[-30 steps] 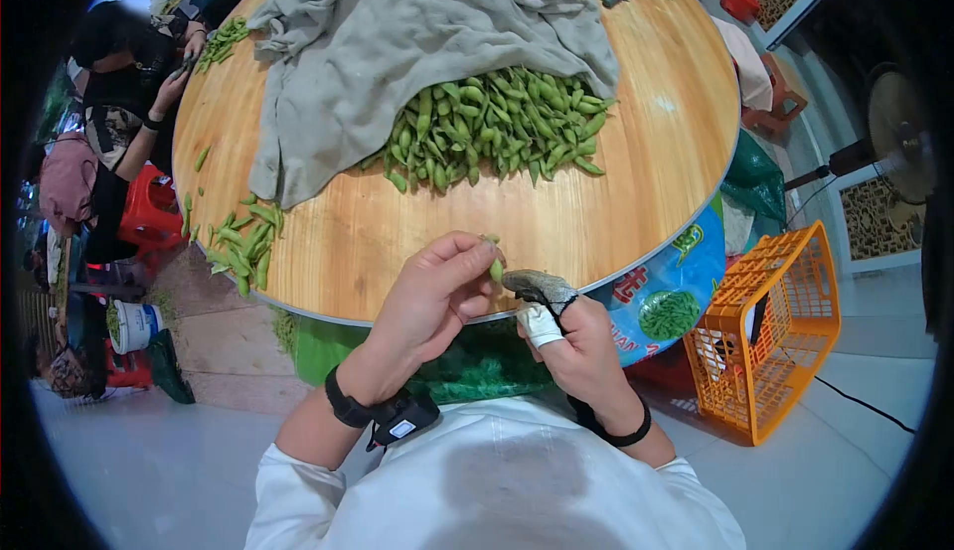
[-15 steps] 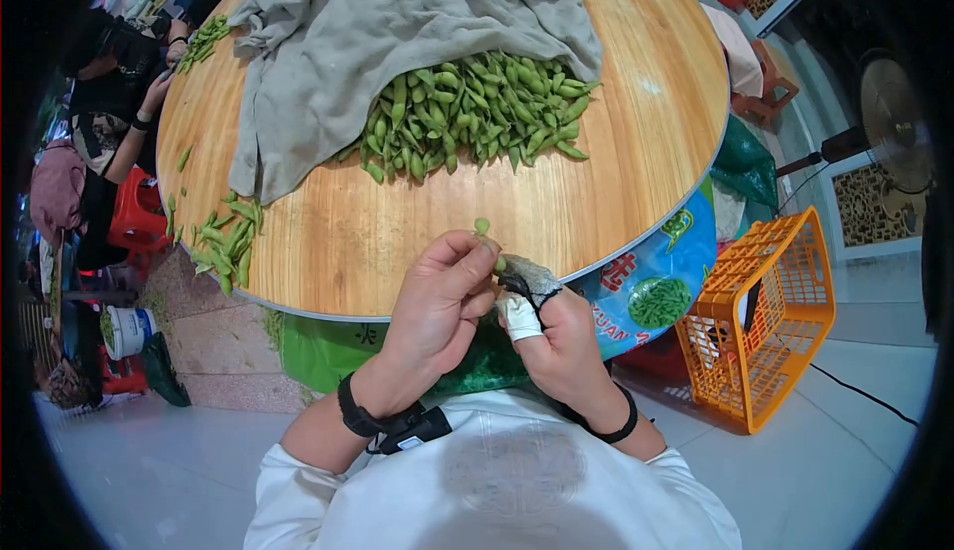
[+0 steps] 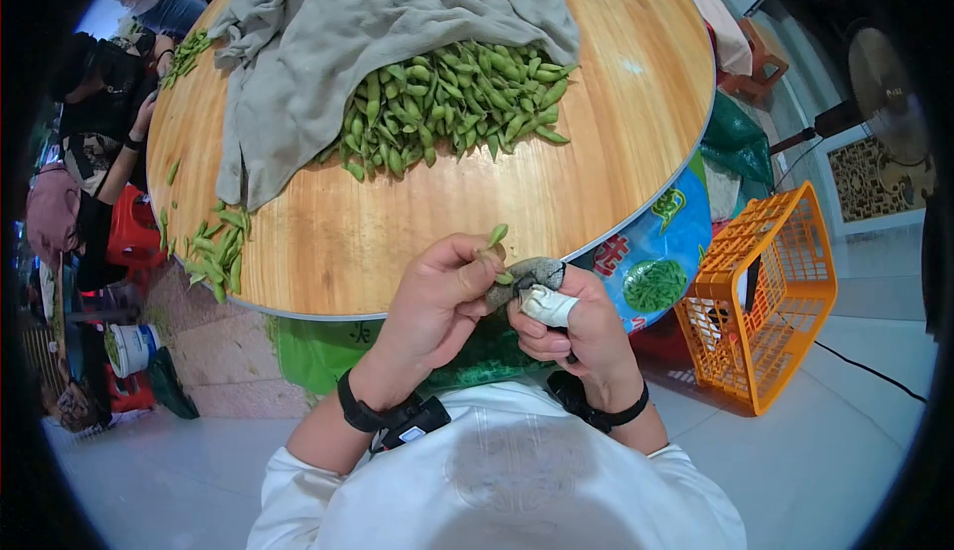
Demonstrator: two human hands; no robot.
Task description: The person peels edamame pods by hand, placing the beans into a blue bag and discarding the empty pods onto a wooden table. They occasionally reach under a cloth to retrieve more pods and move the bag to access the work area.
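My left hand (image 3: 437, 297) pinches a green edamame pod (image 3: 498, 236) between thumb and fingertips, its tip pointing up. Close beside it, my right hand (image 3: 576, 326) is closed, with a white wrap (image 3: 547, 305) around the thumb and a grey covering (image 3: 537, 273) on a finger. A small dark object shows between the right fingers, too hidden to name. Both hands are in front of the table's near edge. Beyond them, a heap of edamame pods (image 3: 447, 103) lies partly under a grey cloth (image 3: 328, 53).
The round wooden table (image 3: 626, 153) carries a smaller group of pods (image 3: 217, 252) at its left edge. An orange plastic crate (image 3: 760, 302) stands on the floor at right, below a fan (image 3: 879, 93). Another person's arm (image 3: 124, 157) is at the far left, near a white bucket (image 3: 132, 348).
My right hand has turned and moved slightly right, showing more of its curled fingers. The pod in my left hand now stands more upright. The view has shifted slightly.
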